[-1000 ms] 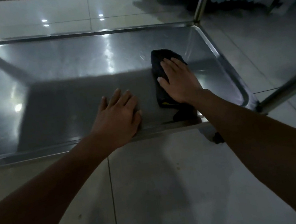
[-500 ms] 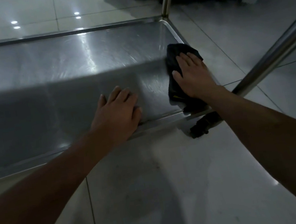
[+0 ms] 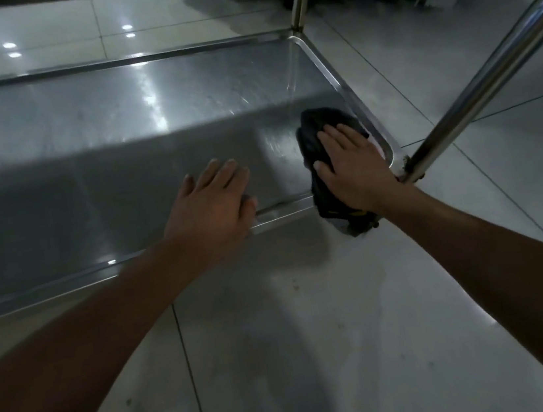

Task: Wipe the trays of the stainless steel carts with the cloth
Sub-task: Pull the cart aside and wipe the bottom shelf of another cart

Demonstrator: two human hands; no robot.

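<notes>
The bottom tray (image 3: 115, 129) of a stainless steel cart fills the upper left of the head view, low above the floor. My right hand (image 3: 351, 167) lies flat on a dark cloth (image 3: 313, 131) in the tray's near right corner; the cloth's lower end hangs over the front rim. My left hand (image 3: 211, 203) rests palm down on the tray's front rim, fingers together and pointing into the tray, holding nothing I can see.
A slanted steel cart post (image 3: 487, 73) rises from the near right corner, and a second post (image 3: 300, 1) stands at the far right corner. Glossy tiled floor (image 3: 281, 343) lies below and around the cart. Dark objects sit at the top right.
My right hand slid the cloth rightward and toward me into the near right corner of the tray. My left hand stayed on the front rim.
</notes>
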